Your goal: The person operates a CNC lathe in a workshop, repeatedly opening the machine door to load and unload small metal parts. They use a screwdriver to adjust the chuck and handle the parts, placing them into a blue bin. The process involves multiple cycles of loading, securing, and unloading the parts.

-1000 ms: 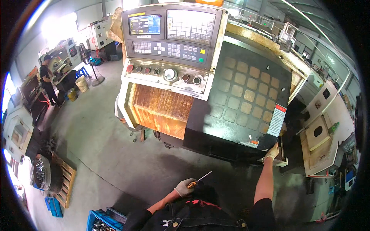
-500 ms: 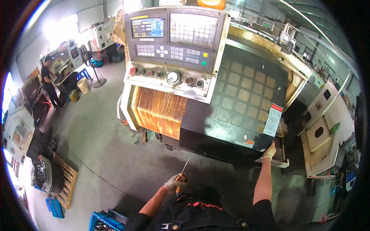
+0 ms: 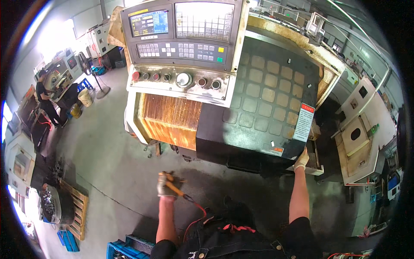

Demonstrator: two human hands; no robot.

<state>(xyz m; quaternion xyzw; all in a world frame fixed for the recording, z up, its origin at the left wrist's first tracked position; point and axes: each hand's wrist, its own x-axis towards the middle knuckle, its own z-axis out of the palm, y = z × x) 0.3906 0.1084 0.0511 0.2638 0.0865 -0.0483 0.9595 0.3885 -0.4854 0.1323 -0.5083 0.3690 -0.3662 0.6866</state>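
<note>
My left hand [image 3: 164,186], gloved, is closed around the orange handle of an air blow gun [image 3: 174,188] above the floor in front of the machine. From the handle's end a red hose [image 3: 202,210] runs back toward my body. The gun's front end is blurred, and its thin nozzle cannot be made out. My right hand [image 3: 302,159], also gloved, is at the lower right corner of the machine's dark sliding door [image 3: 241,144], fingers wrapped on its edge. Part of those fingers is hidden behind the door.
A control panel [image 3: 184,64] with screen and keys juts out left of the door, above a rusty, stained panel [image 3: 170,114]. Blue crates [image 3: 116,248] sit by my left elbow. A metal drum [image 3: 64,207] stands beside a wooden pallet [image 3: 79,207]. Farther left, a person [image 3: 45,97] works at another machine.
My left hand has swung left and forward with the air blow gun, and the red hose now shows. My right hand stays on the door's edge. The view has shifted slightly.
</note>
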